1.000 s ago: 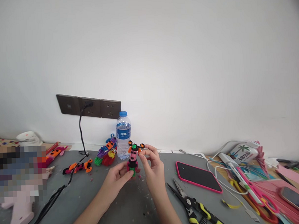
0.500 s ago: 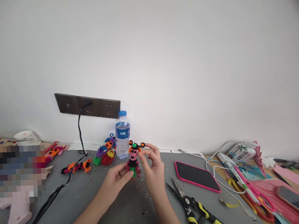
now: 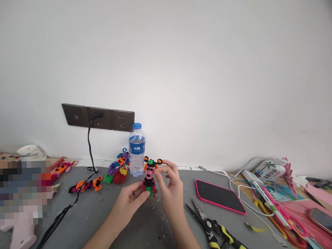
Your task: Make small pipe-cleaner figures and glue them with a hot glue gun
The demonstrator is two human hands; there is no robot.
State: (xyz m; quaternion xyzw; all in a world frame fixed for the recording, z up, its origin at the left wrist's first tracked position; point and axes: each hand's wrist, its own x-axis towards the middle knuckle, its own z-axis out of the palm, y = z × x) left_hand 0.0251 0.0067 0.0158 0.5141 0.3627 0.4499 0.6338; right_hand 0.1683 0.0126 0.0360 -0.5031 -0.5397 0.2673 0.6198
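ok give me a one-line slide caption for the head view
Both hands hold a pipe-cleaner figure upright over a gray surface, a blue-capped water bottle standing behind.

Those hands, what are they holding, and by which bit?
A fuzzy little figure: left hand at its green lower end, right hand at its upper side.

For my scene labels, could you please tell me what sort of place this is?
Probably a grey-topped craft worktable: a small pink, black and green fuzzy figure is held above it, a fuzzy orange, black and magenta figure lies on it, and metal shears with black-and-yellow handles lie nearby.
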